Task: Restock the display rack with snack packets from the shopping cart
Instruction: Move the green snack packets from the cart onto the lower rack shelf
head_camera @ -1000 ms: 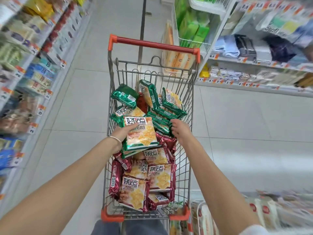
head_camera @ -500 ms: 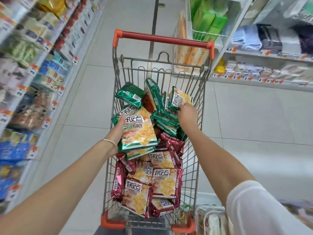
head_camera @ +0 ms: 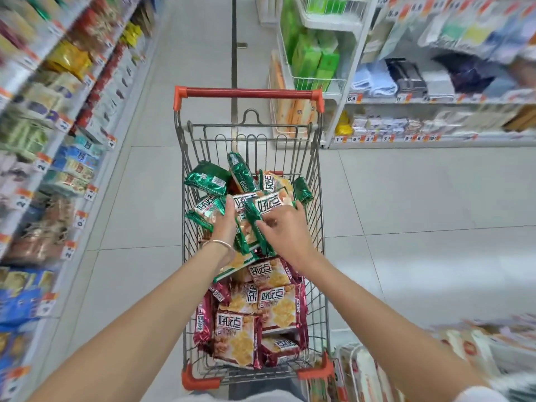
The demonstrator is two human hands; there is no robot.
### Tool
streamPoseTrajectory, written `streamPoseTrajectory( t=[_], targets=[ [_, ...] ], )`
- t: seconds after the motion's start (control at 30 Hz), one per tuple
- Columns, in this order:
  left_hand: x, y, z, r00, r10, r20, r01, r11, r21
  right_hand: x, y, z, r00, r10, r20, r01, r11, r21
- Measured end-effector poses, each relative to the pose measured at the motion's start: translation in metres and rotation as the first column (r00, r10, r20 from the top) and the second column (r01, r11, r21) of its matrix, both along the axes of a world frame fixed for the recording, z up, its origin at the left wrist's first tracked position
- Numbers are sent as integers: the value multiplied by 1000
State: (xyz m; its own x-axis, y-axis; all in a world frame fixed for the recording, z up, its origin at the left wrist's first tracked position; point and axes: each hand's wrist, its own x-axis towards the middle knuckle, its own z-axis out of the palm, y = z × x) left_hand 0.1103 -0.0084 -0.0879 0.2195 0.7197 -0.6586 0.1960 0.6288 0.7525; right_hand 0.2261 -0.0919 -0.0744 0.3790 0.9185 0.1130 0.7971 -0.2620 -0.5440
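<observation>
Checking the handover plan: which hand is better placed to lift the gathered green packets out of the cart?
Probably the left hand: its grip wraps the stacked green packets from the side, while the right hand only pinches one packet's edge above the cart.

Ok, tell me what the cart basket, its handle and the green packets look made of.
The cart basket: bare metal wire, dull grey rods. Its handle: probably plastic-sleeved, matte red. The green packets: glossy foil-like film, crinkled with bright highlights.
</observation>
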Motion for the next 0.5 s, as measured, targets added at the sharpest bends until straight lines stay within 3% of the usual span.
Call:
streamPoseTrajectory(
  t=[0.2, 0.27, 0.33, 0.43, 0.5],
  targets=[
    [-9, -21, 15, 993, -118, -31, 119, 992, 33, -31, -29, -3, 997, 25, 68, -35, 989, 143],
    [-18, -27, 18, 991, -125, -38, 126, 992, 27, -35, -35, 6, 997, 62, -42, -54, 985, 163],
    [-33, -26, 14, 986, -167, -6, 167, 986, -7, -32, -40, 18, 972, -55, -229, 81, 991, 108],
    [-57, -29, 15, 960, -262, 97, 271, 959, -87, -18, -52, 23, 819, -328, -470, 315, 943, -109],
    [-73, -43, 39, 932, -324, 160, 341, 935, -92, -17, -69, 22, 612, -367, -701, 194, 929, -316]
  ],
)
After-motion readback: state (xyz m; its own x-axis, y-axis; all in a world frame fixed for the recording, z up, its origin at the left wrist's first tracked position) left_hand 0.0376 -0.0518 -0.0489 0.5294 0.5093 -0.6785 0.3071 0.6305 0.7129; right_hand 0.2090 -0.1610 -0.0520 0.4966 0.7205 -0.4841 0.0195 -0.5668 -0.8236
